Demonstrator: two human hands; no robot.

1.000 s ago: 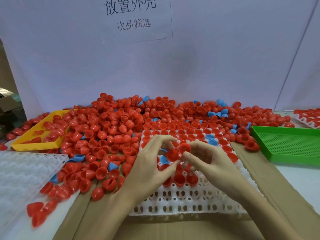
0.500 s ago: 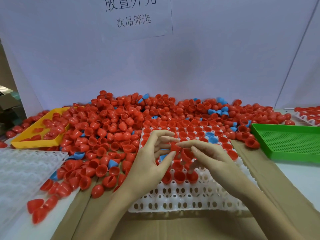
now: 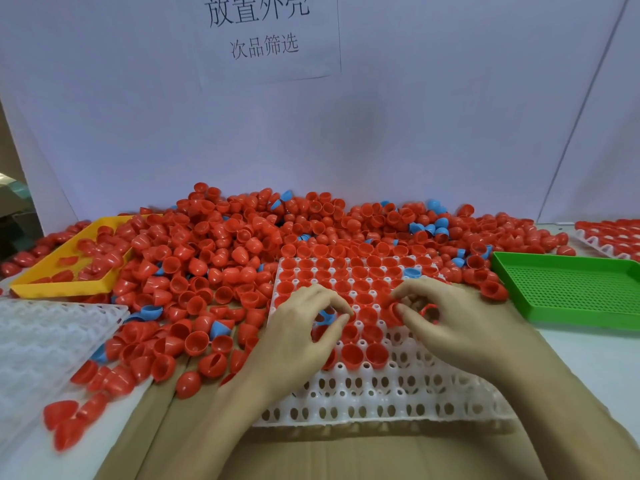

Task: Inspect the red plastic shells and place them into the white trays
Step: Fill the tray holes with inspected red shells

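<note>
A white tray (image 3: pixel 381 393) lies in front of me on cardboard, its far rows filled with red shells (image 3: pixel 349 275) and its near rows bare. My left hand (image 3: pixel 298 337) hovers over the tray's left part, thumb and index tip meeting on a red shell (image 3: pixel 352 317). My right hand (image 3: pixel 453 323) is over the tray's right part and pinches a red shell (image 3: pixel 393 311) between thumb and fingers. A second red shell (image 3: pixel 429 311) shows inside its curled fingers. A big loose heap of red shells (image 3: pixel 225 254) spreads behind and left of the tray.
Blue shells (image 3: pixel 412 271) are mixed in, one in the tray. A yellow tray (image 3: pixel 59 292) holding red shells sits far left, and a bare white tray (image 3: pixel 41 334) near left. A green mesh tray (image 3: pixel 571 289) is right, a filled white tray (image 3: pixel 588 242) beyond it. A white wall stands behind.
Both hands have dropped from holding shells up together over the tray's middle. They have moved apart and now sit low on the tray.
</note>
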